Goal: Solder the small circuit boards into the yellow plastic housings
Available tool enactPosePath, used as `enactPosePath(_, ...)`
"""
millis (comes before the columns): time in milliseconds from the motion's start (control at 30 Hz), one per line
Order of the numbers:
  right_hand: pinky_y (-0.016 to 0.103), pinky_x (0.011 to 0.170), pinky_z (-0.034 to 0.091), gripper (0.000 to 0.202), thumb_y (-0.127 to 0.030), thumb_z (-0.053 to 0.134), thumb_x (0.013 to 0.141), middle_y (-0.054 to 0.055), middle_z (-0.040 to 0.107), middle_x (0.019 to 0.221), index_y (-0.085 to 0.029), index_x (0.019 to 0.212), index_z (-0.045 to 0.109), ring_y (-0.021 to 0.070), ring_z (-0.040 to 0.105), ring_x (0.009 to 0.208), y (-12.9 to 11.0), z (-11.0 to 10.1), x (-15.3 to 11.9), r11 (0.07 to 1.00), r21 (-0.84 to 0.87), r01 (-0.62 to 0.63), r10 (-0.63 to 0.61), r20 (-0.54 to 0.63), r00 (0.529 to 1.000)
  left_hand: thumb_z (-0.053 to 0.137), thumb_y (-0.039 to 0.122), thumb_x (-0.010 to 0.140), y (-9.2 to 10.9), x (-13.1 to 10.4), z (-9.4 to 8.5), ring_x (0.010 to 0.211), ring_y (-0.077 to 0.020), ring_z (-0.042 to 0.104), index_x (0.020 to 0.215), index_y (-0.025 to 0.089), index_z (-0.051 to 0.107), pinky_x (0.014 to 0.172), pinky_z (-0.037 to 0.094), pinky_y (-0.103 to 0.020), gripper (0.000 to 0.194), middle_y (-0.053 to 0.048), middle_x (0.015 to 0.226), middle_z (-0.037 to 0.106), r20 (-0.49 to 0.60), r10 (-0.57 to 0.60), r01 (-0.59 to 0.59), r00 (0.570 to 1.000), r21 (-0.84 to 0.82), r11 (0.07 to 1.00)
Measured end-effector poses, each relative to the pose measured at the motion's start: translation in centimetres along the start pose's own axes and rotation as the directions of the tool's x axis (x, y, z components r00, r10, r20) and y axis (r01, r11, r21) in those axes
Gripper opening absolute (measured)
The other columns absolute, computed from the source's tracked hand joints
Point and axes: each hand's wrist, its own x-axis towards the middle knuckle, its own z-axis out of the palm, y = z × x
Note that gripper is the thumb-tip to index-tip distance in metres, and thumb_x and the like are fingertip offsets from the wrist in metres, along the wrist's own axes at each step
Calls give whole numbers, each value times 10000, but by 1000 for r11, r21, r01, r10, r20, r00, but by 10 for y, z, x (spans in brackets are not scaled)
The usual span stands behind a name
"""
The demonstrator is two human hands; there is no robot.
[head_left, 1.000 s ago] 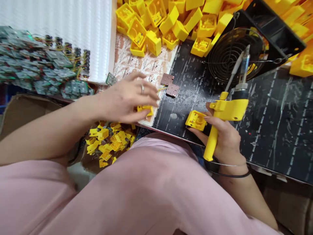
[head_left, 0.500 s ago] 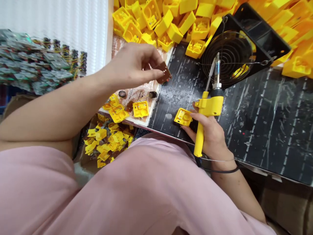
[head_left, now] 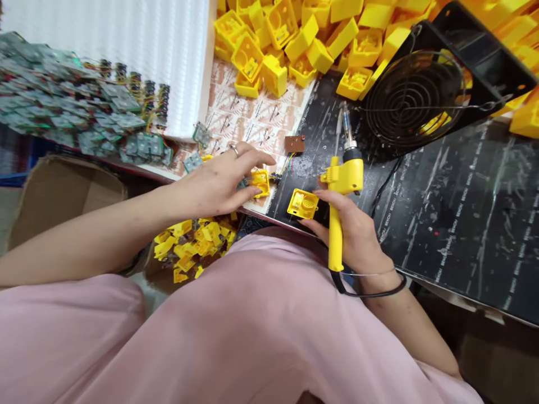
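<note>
My left hand (head_left: pixel 240 177) hovers with fingers apart over a small yellow case (head_left: pixel 261 183) near the table's front edge; whether it touches the case is unclear. A brown circuit board (head_left: pixel 294 143) with thin wires lies on the black mat just beyond my fingertips. My right hand (head_left: pixel 357 224) is wrapped round a yellow soldering gun (head_left: pixel 346 177), whose metal tip points away from me. The thumb and a finger of the same hand also hold an open yellow case (head_left: pixel 302 204) by its right side.
A black fan (head_left: pixel 415 101) stands behind the soldering gun. Many yellow cases (head_left: pixel 275 76) are heaped at the back. Green circuit boards (head_left: pixel 54 101) are piled at the left. Below the table edge, a box holds yellow parts (head_left: pixel 202 244).
My left hand has let go of the brown board and moved down toward the small yellow case. My right hand keeps its hold on the soldering gun and the open case.
</note>
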Motion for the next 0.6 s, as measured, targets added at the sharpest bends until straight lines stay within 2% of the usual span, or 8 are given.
enactPosePath(67, 368, 899, 642, 564, -358, 772, 959, 67, 752, 1188, -283, 1446, 499, 270, 751, 1106, 2, 2, -1, 1000, 8, -10, 10, -4, 1000, 539, 284, 968, 0, -3, 2, 1092, -231, 709, 1373, 164, 623, 995, 561, -363, 431, -117, 1266, 702, 57, 5, -11, 998, 96, 995)
enactPosePath(200, 356, 929, 633, 566, -338, 769, 961, 65, 746, 1233, -290, 1453, 495, 255, 746, 1110, 2, 1, -2, 1000, 3, -3, 3, -17, 1000, 485, 280, 1020, 5, -4, 5, 1018, -251, 721, 1256, 179, 702, 914, 563, -361, 336, -99, 1144, 730, 140, -92, 48, 986, 293, 955)
enactPosePath(367, 330, 912, 629, 562, -314, 768, 958, 49, 754, 1195, -301, 1450, 497, 237, 753, 1066, 0, 3, -3, 1000, -24, 0, 0, -40, 999, 486, 254, 1024, 7, -7, 9, 948, -256, 715, 1329, 148, 669, 841, 564, -371, 372, -149, 1236, 710, 4, -73, 65, 997, 415, 907)
enactPosePath(500, 331, 873, 634, 543, -316, 769, 956, 48, 761, 1160, -296, 1431, 507, 241, 762, 1032, -1, 2, -3, 998, -63, 13, -15, -43, 999, 513, 300, 1016, 2, -9, 10, 818, -271, 713, 1264, 135, 695, 687, 509, -345, 349, -115, 927, 751, -17, -79, 76, 997, 520, 851)
enactPosePath(600, 347, 852, 643, 546, -333, 749, 972, 50, 765, 1164, -301, 1450, 489, 245, 769, 1000, -1, 1, -2, 995, -95, 30, -33, -33, 999, 512, 322, 1020, 0, -9, 10, 800, -250, 718, 1216, 165, 715, 675, 488, -328, 323, -80, 873, 766, -61, -52, 76, 997, 494, 866)
